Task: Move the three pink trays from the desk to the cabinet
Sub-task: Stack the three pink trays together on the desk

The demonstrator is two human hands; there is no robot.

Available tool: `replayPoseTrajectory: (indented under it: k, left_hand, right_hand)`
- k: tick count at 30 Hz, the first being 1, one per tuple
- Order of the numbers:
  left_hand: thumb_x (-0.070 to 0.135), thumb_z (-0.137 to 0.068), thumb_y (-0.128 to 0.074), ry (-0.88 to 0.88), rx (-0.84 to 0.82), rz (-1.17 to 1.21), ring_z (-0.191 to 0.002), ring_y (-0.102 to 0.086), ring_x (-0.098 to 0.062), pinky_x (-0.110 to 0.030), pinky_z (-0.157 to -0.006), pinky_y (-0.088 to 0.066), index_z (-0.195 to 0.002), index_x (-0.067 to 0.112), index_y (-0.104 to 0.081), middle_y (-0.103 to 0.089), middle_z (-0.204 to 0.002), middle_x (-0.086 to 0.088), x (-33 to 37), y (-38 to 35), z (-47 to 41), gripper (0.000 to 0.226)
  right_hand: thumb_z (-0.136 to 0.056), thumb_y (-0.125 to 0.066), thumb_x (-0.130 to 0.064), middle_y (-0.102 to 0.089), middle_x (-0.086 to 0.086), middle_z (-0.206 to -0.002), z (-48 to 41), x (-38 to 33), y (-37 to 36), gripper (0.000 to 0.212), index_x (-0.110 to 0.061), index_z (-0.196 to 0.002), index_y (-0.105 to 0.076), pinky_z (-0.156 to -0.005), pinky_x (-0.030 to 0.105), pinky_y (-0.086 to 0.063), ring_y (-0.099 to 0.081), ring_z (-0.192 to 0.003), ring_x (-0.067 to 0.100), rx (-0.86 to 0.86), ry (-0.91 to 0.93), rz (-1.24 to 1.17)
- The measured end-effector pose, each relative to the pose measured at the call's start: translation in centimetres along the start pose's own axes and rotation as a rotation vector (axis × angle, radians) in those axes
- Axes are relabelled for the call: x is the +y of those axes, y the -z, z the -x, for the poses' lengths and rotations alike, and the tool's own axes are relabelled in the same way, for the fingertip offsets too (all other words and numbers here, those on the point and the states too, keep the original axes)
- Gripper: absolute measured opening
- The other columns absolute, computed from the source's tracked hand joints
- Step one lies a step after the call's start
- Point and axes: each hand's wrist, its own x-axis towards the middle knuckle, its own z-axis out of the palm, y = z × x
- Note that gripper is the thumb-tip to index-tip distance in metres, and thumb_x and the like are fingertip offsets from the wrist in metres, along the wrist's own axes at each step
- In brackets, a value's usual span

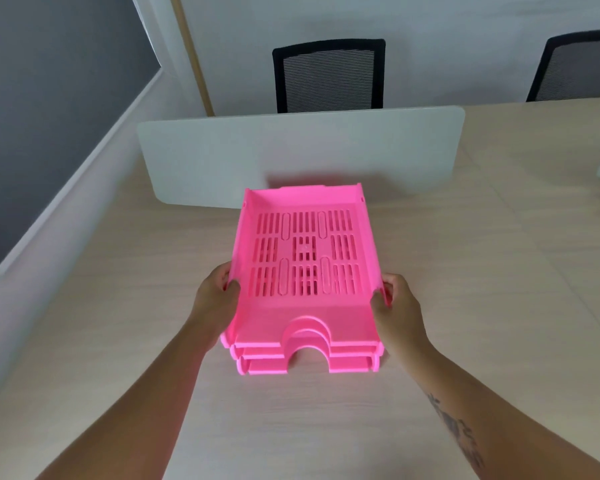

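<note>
Three pink slotted trays (pixel 303 258) are nested in one stack over the light wooden desk (pixel 465 271), with their arched front cut-outs facing me. My left hand (pixel 215 299) grips the stack's left side wall, thumb on top of the rim. My right hand (pixel 397 306) grips the right side wall in the same way. I cannot tell whether the stack rests on the desk or is lifted just off it. No cabinet is in view.
A white divider panel (pixel 291 154) stands upright across the desk just behind the trays. Two black mesh chairs (pixel 328 76) (pixel 579 67) stand beyond it by the white wall. A grey wall panel (pixel 49 116) is at the left.
</note>
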Motion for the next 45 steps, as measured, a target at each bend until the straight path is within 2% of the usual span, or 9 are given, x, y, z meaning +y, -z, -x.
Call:
replayPoseTrajectory:
  k: [5,9,12,21,26,30,35,40,45]
  left_hand:
    - [0.013,-0.101,-0.04,-0.026,-0.009,-0.012,-0.097,-0.067,-0.022,-0.048,-0.085,-0.058,-0.131,0.024,-0.057,-0.07,-0.107,0.003,0.2,0.1,-0.2,0.036]
    - [0.021,-0.102,-0.042,0.031,-0.055,0.194,-0.1,-0.067,-0.028,-0.051,-0.09,-0.054,-0.126,0.022,-0.06,-0.07,-0.109,-0.001,-1.2,0.1,1.0,0.03]
    - [0.034,-0.1,-0.044,0.024,-0.142,0.349,-0.107,-0.068,-0.033,-0.053,-0.091,-0.053,-0.129,0.018,-0.061,-0.073,-0.116,-0.009,-4.2,0.2,2.1,0.037]
    - [0.017,-0.099,-0.047,0.153,0.043,0.331,-0.091,-0.069,-0.023,-0.029,-0.063,-0.056,-0.128,0.019,-0.057,-0.072,-0.102,-0.009,-6.0,-2.9,2.1,0.03]
    - [0.029,-0.098,-0.055,0.132,-0.048,0.401,-0.09,-0.071,-0.017,-0.026,-0.066,-0.057,-0.128,0.018,-0.057,-0.074,-0.105,-0.006,-7.1,-2.6,2.8,0.033]
    - [0.033,-0.099,-0.051,0.115,-0.095,0.519,-0.1,-0.072,-0.027,-0.044,-0.087,-0.058,-0.135,0.015,-0.055,-0.074,-0.112,-0.012,-8.7,-3.1,3.9,0.041]
    - [0.034,-0.1,-0.049,0.136,-0.056,0.588,-0.088,-0.075,-0.019,-0.02,-0.063,-0.059,-0.135,0.013,-0.054,-0.073,-0.113,-0.014,-8.5,-4.1,4.0,0.041]
    - [0.036,-0.099,-0.051,0.122,-0.055,0.606,-0.098,-0.073,-0.024,-0.021,-0.063,-0.059,-0.14,0.015,-0.05,-0.072,-0.117,-0.013,-8.6,-4.2,3.4,0.046]
    - [0.04,-0.096,-0.052,0.026,-0.086,0.607,-0.099,-0.072,-0.017,-0.021,-0.07,-0.059,-0.143,0.024,-0.047,-0.071,-0.119,-0.008,-9.5,-4.4,4.4,0.049]
  right_hand:
    - [-0.102,-0.044,-0.014,-0.059,-0.005,-0.086,-0.6,0.1,0.0,0.026,-0.007,-0.126,-0.049,-0.052,0.025,-0.042,-0.056,-0.066,0.01,-0.049,-0.006,0.015]
    - [-0.101,-0.047,-0.022,-0.065,0.0,-0.112,0.0,0.8,0.2,0.042,-0.012,-0.141,-0.043,-0.074,0.034,-0.054,-0.065,-0.091,0.019,-0.111,-0.052,-0.042]
    - [-0.102,-0.047,-0.023,-0.063,-0.007,-0.101,0.9,2.0,-0.2,0.04,-0.016,-0.141,-0.046,-0.075,0.033,-0.056,-0.064,-0.091,0.017,-0.175,-0.111,-0.091]
    - [-0.102,-0.046,-0.028,-0.069,0.003,-0.099,1.6,3.7,-2.3,0.04,-0.016,-0.14,-0.051,-0.066,0.027,-0.055,-0.068,-0.087,0.022,-0.082,-0.243,-0.208]
    - [-0.1,-0.05,-0.031,-0.07,0.0,-0.099,1.7,3.6,-2.2,0.039,-0.021,-0.138,-0.051,-0.065,0.029,-0.055,-0.069,-0.086,0.02,-0.105,-0.27,-0.29]
    - [-0.097,-0.056,-0.037,-0.071,0.003,-0.115,2.8,4.8,-2.4,0.047,-0.031,-0.143,-0.047,-0.082,0.045,-0.06,-0.07,-0.1,0.026,-0.141,-0.311,-0.367]
    - [-0.098,-0.055,-0.034,-0.07,0.006,-0.119,2.9,4.9,-2.9,0.048,-0.025,-0.144,-0.046,-0.091,0.047,-0.057,-0.069,-0.105,0.026,-0.11,-0.31,-0.409]
    - [-0.097,-0.056,-0.037,-0.071,0.006,-0.116,2.7,4.6,-3.4,0.047,-0.023,-0.141,-0.049,-0.085,0.043,-0.059,-0.07,-0.102,0.026,-0.07,-0.308,-0.455]
    - [-0.079,-0.064,-0.058,-0.072,0.002,-0.117,3.4,5.3,-3.6,0.07,-0.028,-0.141,-0.048,-0.091,0.048,-0.057,-0.071,-0.105,0.023,-0.104,-0.311,-0.443]
